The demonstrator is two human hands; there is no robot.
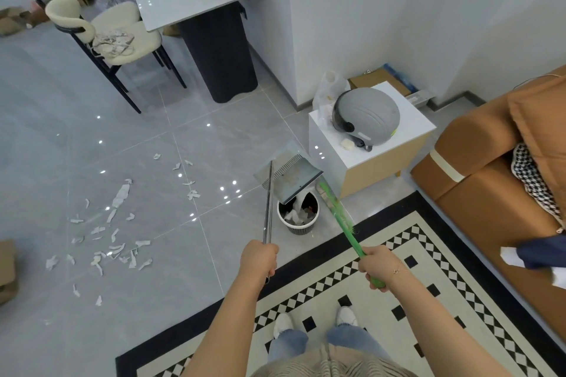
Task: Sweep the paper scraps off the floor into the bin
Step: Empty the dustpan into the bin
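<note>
Head view: our left hand (259,258) is wrapped tight around the metal handle of the dustpan (288,177), tipped over the bin (298,215) near the rug's (306,278) far edge. Our right hand (377,263) is clamped on the green broom (340,217), its head beside the bin. Paper scraps (113,242) lie scattered on the floor (171,285) toward its left side.
</note>
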